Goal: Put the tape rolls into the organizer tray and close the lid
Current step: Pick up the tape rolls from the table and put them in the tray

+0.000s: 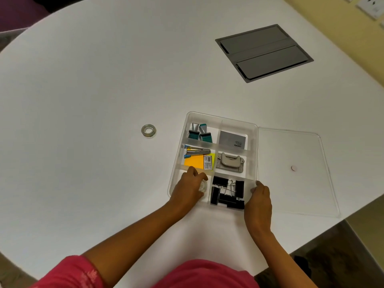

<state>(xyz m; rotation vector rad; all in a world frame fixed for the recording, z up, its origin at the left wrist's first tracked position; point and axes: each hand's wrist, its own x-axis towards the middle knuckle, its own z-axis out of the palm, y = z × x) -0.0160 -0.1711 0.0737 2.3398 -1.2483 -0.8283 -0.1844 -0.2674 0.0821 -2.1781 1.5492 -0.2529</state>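
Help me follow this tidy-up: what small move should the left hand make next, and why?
Probably let go of the clear tape roll and withdraw: the left hand already has it down in the near-left compartment of the clear plastic organizer tray. A second clear tape roll waits on the white table, so reach there afterwards.

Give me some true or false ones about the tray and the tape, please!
1. One tape roll lies on the table, outside the tray. True.
2. The lid covers the tray. False: it lies open, flat beside the tray.
3. The left hand is in the tray's near left compartment, on a clear tape roll. True.
4. The right hand holds the black clips. False: it grips the tray's near right corner.
5. The orange notepad lies on the table. False: it is in the tray.
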